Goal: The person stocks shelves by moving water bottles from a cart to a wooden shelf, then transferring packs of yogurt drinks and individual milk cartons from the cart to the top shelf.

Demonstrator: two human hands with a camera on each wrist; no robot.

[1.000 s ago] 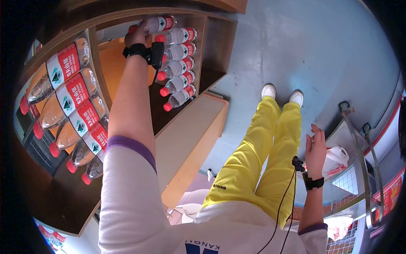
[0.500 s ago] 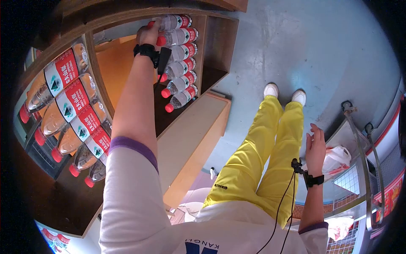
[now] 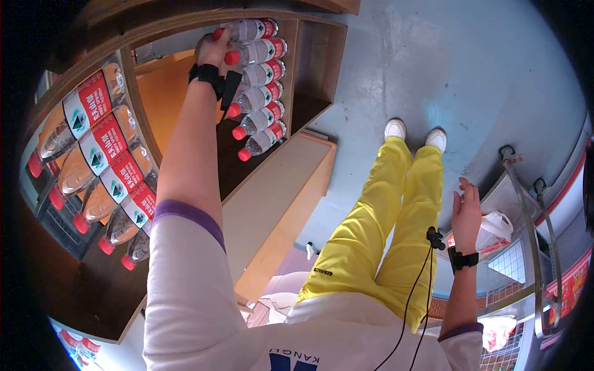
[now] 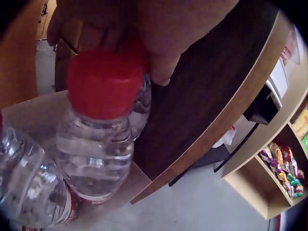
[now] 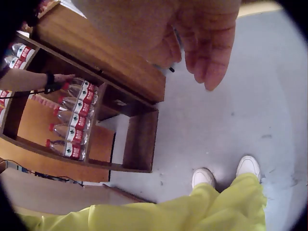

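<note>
At the far end of a row on the brown shelf (image 3: 318, 68), my left hand (image 3: 211, 49) holds a red-capped water bottle (image 3: 252, 29) by its cap end. In the left wrist view, a nearer bottle's red cap (image 4: 106, 84) overlaps the held one, whose clear shoulder shows behind it; the thumb (image 4: 162, 70) points down beside the caps, and other fingers are partly hidden. Several matching water bottles (image 3: 267, 73) stand alongside, with red and white labels. My right hand (image 3: 467, 213) hangs in the air near the right thigh, fingers loosely bent and holding nothing.
Larger water bottles (image 3: 105, 130) stand in the neighbouring compartment behind a wooden divider (image 3: 143, 102). A pale cabinet (image 3: 278, 210) stands in front of the shelf. To the right are a metal rail (image 3: 523, 229) and a white plastic bag (image 3: 495, 232).
My left hand has moved the held bottle to the right, so it now lines up with the row. It has barely shifted in the last half second. The right hand hangs almost unchanged.
</note>
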